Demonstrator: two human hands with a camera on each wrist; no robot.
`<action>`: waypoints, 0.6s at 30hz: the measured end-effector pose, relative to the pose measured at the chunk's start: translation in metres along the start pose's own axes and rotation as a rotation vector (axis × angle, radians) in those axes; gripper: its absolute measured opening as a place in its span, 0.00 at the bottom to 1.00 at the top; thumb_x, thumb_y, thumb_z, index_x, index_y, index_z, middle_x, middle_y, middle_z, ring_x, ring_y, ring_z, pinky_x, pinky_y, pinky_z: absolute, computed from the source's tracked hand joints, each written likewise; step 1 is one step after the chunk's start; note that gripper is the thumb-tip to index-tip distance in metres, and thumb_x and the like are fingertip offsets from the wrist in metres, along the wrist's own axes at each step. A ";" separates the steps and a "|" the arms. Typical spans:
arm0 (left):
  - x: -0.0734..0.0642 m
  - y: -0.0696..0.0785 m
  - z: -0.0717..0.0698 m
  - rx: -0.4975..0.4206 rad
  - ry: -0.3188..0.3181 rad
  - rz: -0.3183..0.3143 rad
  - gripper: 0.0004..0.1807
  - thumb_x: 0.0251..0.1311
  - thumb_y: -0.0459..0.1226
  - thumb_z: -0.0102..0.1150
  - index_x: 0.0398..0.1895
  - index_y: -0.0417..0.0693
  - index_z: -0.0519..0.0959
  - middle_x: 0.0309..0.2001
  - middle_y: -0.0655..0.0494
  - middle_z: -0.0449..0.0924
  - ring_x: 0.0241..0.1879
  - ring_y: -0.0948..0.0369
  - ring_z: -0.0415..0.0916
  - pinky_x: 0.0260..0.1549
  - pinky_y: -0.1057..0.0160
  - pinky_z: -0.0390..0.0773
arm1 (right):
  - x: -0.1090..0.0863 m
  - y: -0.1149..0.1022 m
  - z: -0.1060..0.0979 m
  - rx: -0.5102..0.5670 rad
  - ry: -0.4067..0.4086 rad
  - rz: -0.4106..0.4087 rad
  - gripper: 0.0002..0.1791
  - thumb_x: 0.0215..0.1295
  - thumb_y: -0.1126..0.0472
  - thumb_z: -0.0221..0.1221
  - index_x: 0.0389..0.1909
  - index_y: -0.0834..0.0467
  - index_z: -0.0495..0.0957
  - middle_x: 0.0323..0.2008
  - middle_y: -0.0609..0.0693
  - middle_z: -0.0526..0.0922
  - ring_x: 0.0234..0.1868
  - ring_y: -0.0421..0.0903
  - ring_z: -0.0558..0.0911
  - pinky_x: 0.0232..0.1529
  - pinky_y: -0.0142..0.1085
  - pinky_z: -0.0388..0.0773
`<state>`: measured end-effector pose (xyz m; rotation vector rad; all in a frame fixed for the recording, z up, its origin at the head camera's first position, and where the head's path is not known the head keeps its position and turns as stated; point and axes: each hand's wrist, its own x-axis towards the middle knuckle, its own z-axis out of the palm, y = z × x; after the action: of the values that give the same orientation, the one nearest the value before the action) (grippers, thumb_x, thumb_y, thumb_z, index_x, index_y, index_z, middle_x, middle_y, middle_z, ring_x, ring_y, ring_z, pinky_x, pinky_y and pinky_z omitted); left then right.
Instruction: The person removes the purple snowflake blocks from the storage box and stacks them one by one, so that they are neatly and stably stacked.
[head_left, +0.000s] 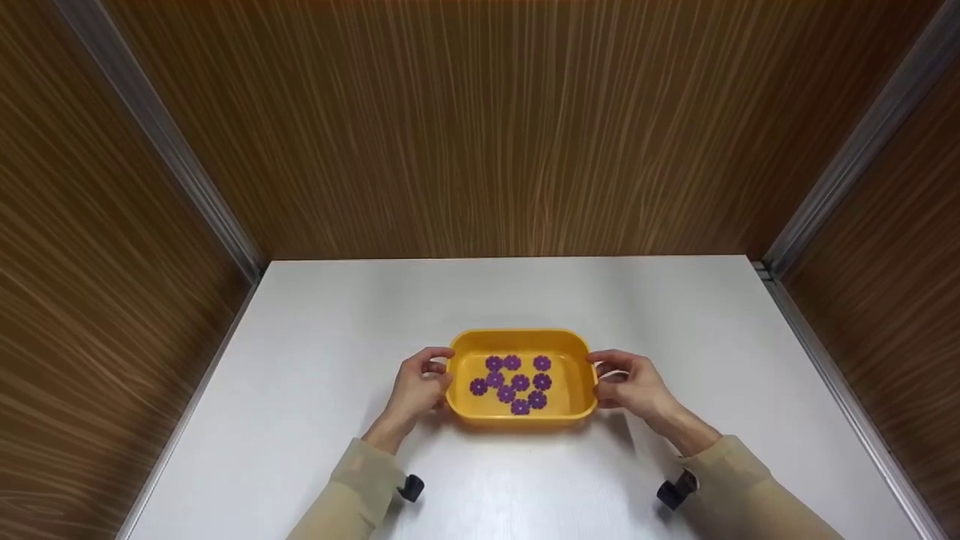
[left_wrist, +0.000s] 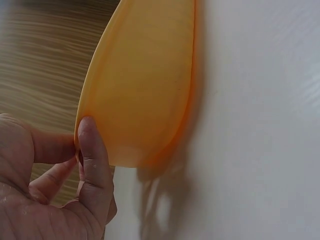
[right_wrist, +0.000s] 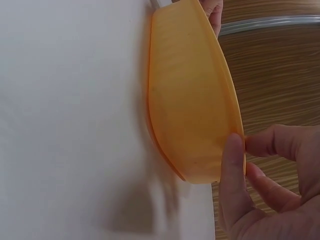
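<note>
A yellow-orange plastic basin point(head_left: 574, 375), oblong with rounded corners, is at the middle of the white table. Several purple flower-shaped pieces point(head_left: 520, 382) lie on its floor, some overlapping. My left hand point(head_left: 420, 382) pinches the basin's left end at the rim, and in the left wrist view its thumb presses the outer wall point(left_wrist: 140, 85). At the opposite end my right hand point(head_left: 634, 384) pinches the rim the same way, its thumb against the outside wall point(right_wrist: 192, 95) in the right wrist view. The basin's underside is hidden.
The white table point(head_left: 322, 360) runs back to a brown wood-grain panel point(head_left: 510, 135). Similar panels stand on the left point(head_left: 90, 300) and right point(head_left: 892, 285), with grey metal strips at the corners. A dark strap piece point(head_left: 411, 487) shows at the left wrist, another point(head_left: 677, 491) at the right.
</note>
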<state>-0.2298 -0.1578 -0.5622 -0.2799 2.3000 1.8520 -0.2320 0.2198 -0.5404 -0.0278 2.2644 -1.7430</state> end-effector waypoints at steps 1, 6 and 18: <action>0.000 0.001 0.000 0.002 -0.001 0.000 0.24 0.72 0.27 0.62 0.69 0.52 0.83 0.53 0.46 0.78 0.33 0.57 0.77 0.28 0.66 0.85 | -0.001 -0.001 0.000 -0.009 0.003 -0.002 0.36 0.62 0.74 0.67 0.74 0.69 0.77 0.54 0.60 0.81 0.43 0.44 0.87 0.43 0.41 0.97; -0.001 0.003 0.002 0.006 -0.001 0.007 0.25 0.72 0.27 0.62 0.69 0.51 0.83 0.52 0.47 0.78 0.32 0.58 0.76 0.27 0.66 0.85 | -0.004 -0.004 -0.001 -0.072 0.003 -0.025 0.33 0.64 0.74 0.69 0.73 0.69 0.78 0.56 0.64 0.82 0.44 0.45 0.89 0.44 0.41 0.97; 0.000 0.004 0.002 0.018 0.006 -0.018 0.25 0.71 0.27 0.62 0.68 0.51 0.83 0.51 0.47 0.77 0.33 0.57 0.77 0.26 0.67 0.84 | 0.007 -0.022 -0.005 -0.377 -0.005 -0.366 0.24 0.65 0.69 0.76 0.62 0.66 0.86 0.59 0.68 0.87 0.61 0.68 0.88 0.54 0.38 0.95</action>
<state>-0.2312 -0.1553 -0.5589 -0.3024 2.3094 1.8231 -0.2430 0.2169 -0.5202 -0.5527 2.6800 -1.4288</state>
